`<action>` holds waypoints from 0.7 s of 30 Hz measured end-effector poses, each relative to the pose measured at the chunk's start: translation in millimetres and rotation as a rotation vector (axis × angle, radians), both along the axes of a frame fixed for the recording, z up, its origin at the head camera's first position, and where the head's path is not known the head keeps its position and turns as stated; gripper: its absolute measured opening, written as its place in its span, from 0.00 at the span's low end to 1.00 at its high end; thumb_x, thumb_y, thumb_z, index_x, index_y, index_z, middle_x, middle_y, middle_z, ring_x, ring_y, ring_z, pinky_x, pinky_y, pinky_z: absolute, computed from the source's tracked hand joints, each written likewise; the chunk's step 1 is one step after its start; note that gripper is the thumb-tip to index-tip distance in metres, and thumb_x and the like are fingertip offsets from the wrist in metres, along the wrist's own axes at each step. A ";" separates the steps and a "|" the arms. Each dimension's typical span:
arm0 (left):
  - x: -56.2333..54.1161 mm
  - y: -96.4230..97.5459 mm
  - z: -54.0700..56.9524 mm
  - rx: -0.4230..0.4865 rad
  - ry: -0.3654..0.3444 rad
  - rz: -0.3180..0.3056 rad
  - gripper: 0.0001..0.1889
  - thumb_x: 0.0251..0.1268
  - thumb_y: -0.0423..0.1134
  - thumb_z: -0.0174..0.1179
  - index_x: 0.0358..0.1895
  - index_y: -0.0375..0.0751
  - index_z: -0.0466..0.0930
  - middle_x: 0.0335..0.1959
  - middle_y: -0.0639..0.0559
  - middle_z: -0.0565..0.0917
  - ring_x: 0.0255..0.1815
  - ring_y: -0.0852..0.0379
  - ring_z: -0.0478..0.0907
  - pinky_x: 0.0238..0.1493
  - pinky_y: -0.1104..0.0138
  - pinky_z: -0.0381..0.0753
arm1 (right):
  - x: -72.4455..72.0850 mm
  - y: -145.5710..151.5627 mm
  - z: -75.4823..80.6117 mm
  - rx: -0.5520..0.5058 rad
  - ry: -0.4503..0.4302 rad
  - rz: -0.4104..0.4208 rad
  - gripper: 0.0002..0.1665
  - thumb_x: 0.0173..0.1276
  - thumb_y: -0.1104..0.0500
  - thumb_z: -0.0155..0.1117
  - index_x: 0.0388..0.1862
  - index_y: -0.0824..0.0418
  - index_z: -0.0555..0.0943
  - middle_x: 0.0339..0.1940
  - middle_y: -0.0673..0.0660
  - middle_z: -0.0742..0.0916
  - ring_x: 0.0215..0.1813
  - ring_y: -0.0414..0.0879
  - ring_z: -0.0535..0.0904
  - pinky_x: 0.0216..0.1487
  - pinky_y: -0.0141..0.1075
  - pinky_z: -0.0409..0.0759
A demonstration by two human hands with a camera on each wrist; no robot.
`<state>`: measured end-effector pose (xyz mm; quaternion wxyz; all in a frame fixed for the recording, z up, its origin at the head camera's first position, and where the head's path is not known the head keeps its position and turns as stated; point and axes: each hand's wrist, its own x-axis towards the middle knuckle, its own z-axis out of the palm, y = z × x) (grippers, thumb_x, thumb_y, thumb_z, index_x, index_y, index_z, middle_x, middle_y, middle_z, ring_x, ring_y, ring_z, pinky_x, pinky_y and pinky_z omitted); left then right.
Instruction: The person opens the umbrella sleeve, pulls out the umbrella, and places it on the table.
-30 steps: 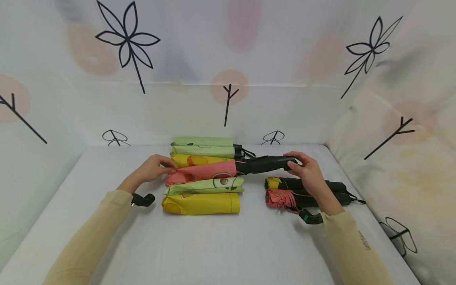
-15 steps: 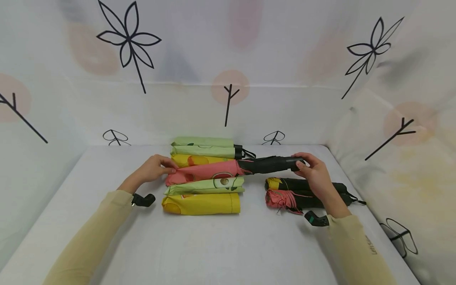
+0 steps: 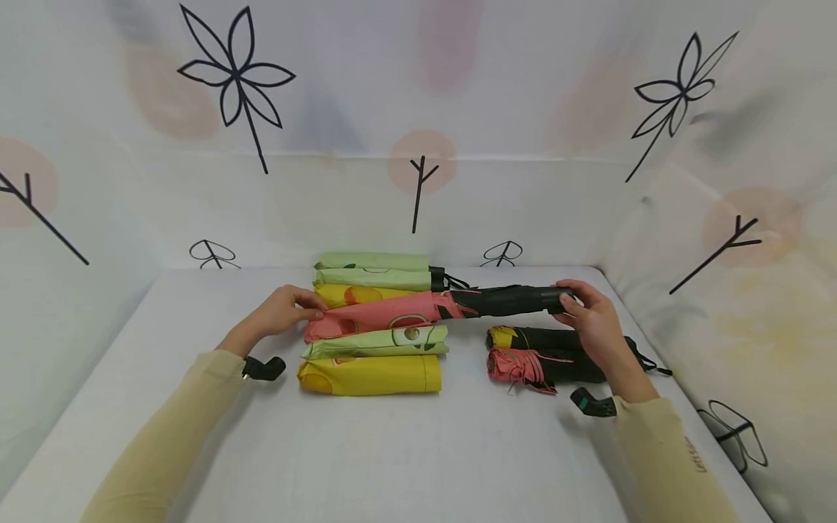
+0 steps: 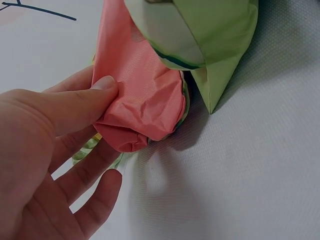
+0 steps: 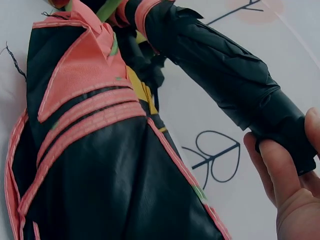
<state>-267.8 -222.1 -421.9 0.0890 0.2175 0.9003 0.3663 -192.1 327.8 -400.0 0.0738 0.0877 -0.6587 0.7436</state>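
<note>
A folded umbrella (image 3: 510, 301) with black canopy and pink edging lies partly inside a pink sleeve (image 3: 373, 314) with a watermelon print. My right hand (image 3: 591, 319) grips the black handle end; the right wrist view shows fingers and thumb around the handle (image 5: 287, 130). My left hand (image 3: 284, 309) pinches the closed end of the sleeve between thumb and fingers, and the left wrist view shows the crumpled pink cloth (image 4: 137, 95) there. In front of the sleeve are a green avocado-print sleeve (image 3: 375, 341) and a yellow sleeve (image 3: 369, 374).
Behind the pink sleeve lie a yellow sleeve (image 3: 366, 293) and green sleeves (image 3: 373, 278), one with a black handle end and strap showing. To the right, under my right forearm, two bare folded umbrellas sit side by side, one yellow-edged (image 3: 532, 337) and one pink-edged (image 3: 523, 365).
My right hand has moved right, drawing the umbrella further out of the pink sleeve, so more of its pink-edged black cloth shows. The left hand stays on the sleeve's end.
</note>
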 end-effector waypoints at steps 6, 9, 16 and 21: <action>-1.4 -0.2 -1.3 -0.004 -0.009 0.003 0.06 0.66 0.36 0.66 0.44 0.44 0.89 0.40 0.54 0.87 0.44 0.50 0.76 0.47 0.57 0.74 | 2.9 7.5 -0.2 -0.062 -0.012 -0.006 0.12 0.75 0.64 0.57 0.55 0.66 0.78 0.50 0.54 0.79 0.46 0.40 0.83 0.43 0.31 0.83; -1.8 -0.5 -0.7 -0.008 -0.009 0.006 0.06 0.67 0.35 0.66 0.44 0.43 0.89 0.40 0.54 0.87 0.44 0.50 0.76 0.46 0.57 0.74 | 3.5 11.7 -0.6 -0.084 -0.013 -0.017 0.11 0.75 0.64 0.57 0.53 0.62 0.80 0.48 0.53 0.80 0.44 0.40 0.84 0.42 0.31 0.83; -2.0 0.0 -1.9 -0.005 -0.001 0.006 0.06 0.66 0.36 0.66 0.44 0.44 0.89 0.40 0.53 0.87 0.44 0.50 0.77 0.45 0.58 0.74 | 4.3 21.9 -0.9 -0.127 -0.026 -0.053 0.11 0.75 0.65 0.57 0.53 0.62 0.80 0.49 0.54 0.79 0.40 0.41 0.86 0.40 0.31 0.84; -1.8 0.5 -1.9 -0.005 -0.015 0.010 0.07 0.66 0.36 0.67 0.44 0.44 0.89 0.41 0.53 0.87 0.44 0.50 0.76 0.45 0.58 0.74 | 6.3 29.7 -0.4 -0.152 -0.044 -0.065 0.11 0.75 0.65 0.56 0.50 0.57 0.83 0.49 0.53 0.79 0.39 0.41 0.86 0.40 0.32 0.84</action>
